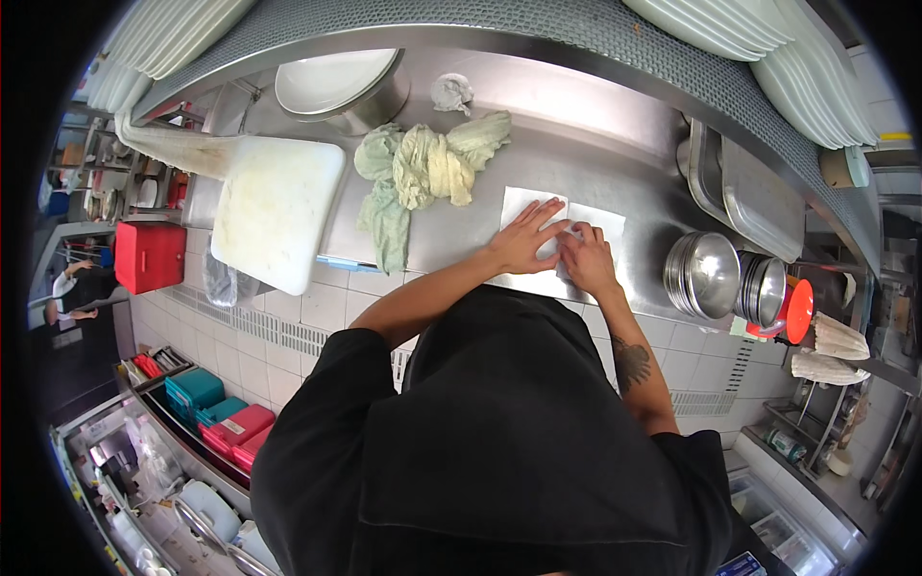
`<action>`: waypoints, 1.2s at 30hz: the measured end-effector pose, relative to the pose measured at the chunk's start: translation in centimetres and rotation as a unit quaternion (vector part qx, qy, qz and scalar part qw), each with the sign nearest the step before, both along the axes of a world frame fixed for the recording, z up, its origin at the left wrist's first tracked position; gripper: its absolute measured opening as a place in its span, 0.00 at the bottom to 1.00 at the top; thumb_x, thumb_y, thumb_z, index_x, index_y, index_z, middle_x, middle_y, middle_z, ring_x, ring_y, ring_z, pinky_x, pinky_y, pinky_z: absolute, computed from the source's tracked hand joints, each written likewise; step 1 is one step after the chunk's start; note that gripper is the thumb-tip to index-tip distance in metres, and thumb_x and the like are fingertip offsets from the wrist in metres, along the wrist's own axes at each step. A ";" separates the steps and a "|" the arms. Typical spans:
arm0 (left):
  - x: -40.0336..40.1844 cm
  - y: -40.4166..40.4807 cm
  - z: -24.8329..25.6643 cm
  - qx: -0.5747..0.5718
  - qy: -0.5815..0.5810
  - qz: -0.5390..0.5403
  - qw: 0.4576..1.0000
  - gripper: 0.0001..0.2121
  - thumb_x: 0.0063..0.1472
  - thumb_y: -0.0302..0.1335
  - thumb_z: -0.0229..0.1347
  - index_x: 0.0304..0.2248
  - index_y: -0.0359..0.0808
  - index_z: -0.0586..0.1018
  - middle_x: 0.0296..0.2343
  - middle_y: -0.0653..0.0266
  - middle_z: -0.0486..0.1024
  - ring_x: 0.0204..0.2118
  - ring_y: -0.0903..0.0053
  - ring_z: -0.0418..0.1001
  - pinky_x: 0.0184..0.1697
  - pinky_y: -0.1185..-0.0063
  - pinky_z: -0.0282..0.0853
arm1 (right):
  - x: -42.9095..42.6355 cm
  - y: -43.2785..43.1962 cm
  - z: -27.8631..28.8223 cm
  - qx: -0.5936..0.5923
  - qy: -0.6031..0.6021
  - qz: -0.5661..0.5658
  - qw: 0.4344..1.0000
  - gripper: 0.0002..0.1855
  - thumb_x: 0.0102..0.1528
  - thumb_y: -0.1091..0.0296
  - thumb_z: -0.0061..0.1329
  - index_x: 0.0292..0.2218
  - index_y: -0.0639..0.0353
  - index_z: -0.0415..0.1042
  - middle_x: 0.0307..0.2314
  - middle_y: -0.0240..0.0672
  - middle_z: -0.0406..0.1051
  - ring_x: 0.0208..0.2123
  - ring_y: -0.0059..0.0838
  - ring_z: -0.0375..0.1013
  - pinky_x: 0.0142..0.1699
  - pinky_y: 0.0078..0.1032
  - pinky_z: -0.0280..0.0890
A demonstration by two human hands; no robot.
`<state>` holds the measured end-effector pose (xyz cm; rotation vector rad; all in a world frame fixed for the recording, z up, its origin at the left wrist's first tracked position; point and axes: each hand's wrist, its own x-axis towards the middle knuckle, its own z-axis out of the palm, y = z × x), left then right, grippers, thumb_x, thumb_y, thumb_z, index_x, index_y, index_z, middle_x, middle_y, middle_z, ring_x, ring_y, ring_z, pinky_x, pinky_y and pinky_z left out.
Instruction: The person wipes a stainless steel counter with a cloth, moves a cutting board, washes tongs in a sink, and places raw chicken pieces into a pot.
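White paper [601, 219] lies on a stainless steel worktop [461, 241] close to its front edge, in front of me. My left hand [529, 237] is spread palm down over the paper's left part, its fingers apart. Just to the right, my right hand [587, 258] rests on the paper with bent fingers, its fingertips close to my left hand. Whether the right fingers pinch the paper cannot be told. Crumpled green and yellow cloths [432, 165] lie to the left of the paper, and a crumpled white piece [452, 93] lies behind them.
A white cutting board [277, 209] overhangs the front edge at left, near a metal pot [374, 93] topped with a white dish. Stacked metal bowls [709, 273] and trays [763, 194] stand at right. A perforated shelf [461, 16] bears plates. A person [79, 284] is at far left.
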<state>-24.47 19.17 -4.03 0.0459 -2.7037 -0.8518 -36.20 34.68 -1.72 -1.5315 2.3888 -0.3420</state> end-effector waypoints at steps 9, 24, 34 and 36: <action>4.3 -9.8 6.6 -0.121 -0.020 0.471 0.874 0.08 0.48 0.30 0.57 0.27 0.37 0.74 0.33 0.62 0.70 0.40 0.62 0.64 0.42 0.65 0.61 | -0.3 0.4 0.3 0.002 -0.020 -0.008 1.000 0.17 0.53 0.60 0.46 0.45 0.45 0.71 0.44 0.37 0.62 0.47 0.38 0.60 0.45 0.40 0.62; 5.4 -13.1 4.3 -0.040 -0.178 0.344 0.921 0.11 0.51 0.35 0.57 0.29 0.36 0.76 0.31 0.51 0.74 0.33 0.58 0.74 0.35 0.64 0.68 | -0.6 -0.1 1.0 -0.001 -0.048 -0.010 0.999 0.16 0.51 0.61 0.47 0.44 0.45 0.72 0.49 0.37 0.58 0.50 0.39 0.59 0.46 0.43 0.62; 10.9 -18.4 20.5 0.568 0.097 0.263 0.774 0.04 0.60 0.25 0.46 0.35 0.40 0.70 0.30 0.69 0.73 0.32 0.82 0.72 0.38 0.82 0.68 | -1.4 0.0 0.6 0.013 -0.079 -0.013 0.997 0.17 0.51 0.62 0.47 0.44 0.45 0.72 0.50 0.35 0.58 0.50 0.39 0.59 0.47 0.44 0.63; 11.3 -17.4 25.9 0.619 0.176 0.240 0.727 0.05 0.62 0.27 0.44 0.37 0.39 0.69 0.32 0.67 0.73 0.33 0.84 0.71 0.38 0.82 0.69 | -1.3 -0.2 0.9 0.018 -0.076 -0.010 0.997 0.17 0.51 0.62 0.47 0.44 0.45 0.71 0.50 0.35 0.58 0.51 0.39 0.59 0.47 0.44 0.63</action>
